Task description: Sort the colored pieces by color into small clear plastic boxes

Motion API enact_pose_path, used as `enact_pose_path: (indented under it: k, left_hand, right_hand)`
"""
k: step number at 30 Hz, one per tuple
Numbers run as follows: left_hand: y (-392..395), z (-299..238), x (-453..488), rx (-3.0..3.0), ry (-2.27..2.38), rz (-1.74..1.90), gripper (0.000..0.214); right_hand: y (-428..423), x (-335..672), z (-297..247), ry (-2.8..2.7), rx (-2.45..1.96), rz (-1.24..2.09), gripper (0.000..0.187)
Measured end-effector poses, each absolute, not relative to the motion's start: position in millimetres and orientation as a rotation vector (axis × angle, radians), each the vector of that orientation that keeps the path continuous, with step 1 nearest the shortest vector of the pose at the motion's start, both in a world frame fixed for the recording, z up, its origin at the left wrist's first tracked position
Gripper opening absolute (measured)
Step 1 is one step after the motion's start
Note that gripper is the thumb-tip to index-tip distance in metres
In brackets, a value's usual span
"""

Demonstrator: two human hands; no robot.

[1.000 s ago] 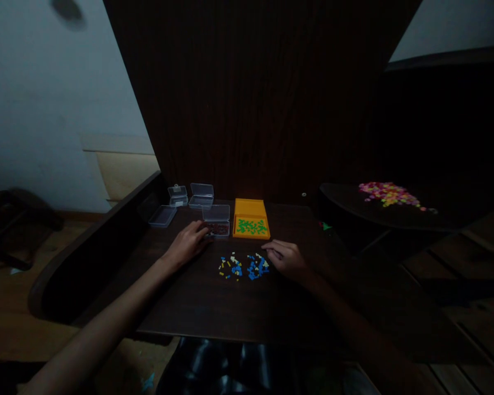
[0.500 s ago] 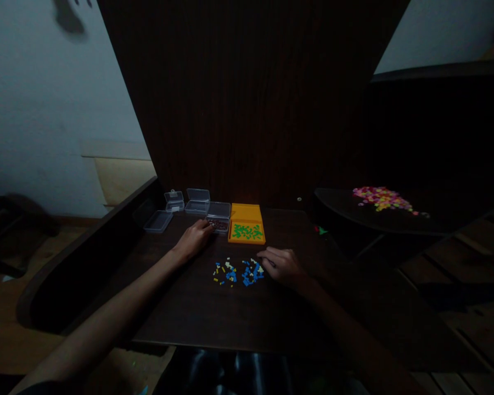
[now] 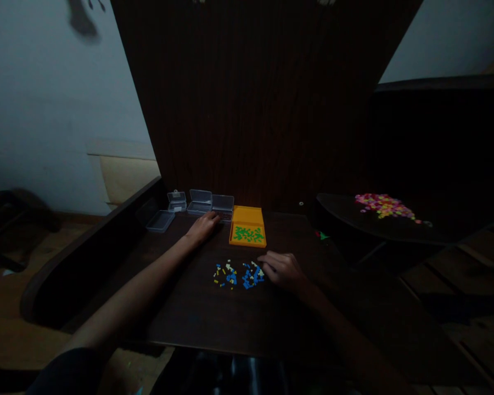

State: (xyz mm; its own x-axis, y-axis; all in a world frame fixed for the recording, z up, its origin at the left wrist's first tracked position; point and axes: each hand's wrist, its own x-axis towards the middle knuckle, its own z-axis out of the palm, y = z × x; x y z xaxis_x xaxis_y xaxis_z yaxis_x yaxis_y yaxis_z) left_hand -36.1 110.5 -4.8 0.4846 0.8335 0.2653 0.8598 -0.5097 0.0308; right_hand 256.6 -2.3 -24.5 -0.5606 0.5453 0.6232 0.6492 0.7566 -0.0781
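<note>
We had our left hand (image 3: 203,226) at the rightmost clear box (image 3: 227,216), its lid (image 3: 223,202) raised presumably for access, and our right hand (image 3: 284,270) beside the blue pieces (image 3: 247,285) on the tabletop (image 3: 214,321), fingers loosely curled, though we could not tell whether either gripped anything.

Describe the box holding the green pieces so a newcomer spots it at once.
Find the tall dark panel, then the desk before it. Beyond two scatters of small pieces, just right of the left hand, lies an open box with green pieces inside. Its orange colour sets it apart from the clear boxes to its left.
</note>
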Motion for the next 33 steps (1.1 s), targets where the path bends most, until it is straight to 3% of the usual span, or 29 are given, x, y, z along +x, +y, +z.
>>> enact_pose_path:
  k: [15,24,33]
  left_hand:
    - [125,-1,-30,-2.571,-1.490,-0.461,0.035]
    - [123,-4,-72,-2.355,-1.666,-0.628,0.040]
    - [117,-9,-99,-2.400,-1.663,-0.542,0.028]
  right_hand:
    - [-5,258,-17,-2.334,-0.899,-0.246,0.022]
    - [-3,259,-19,-2.335,-0.969,-0.233,0.024]
    - [1,263,-19,-2.346,-1.004,-0.191,0.024]
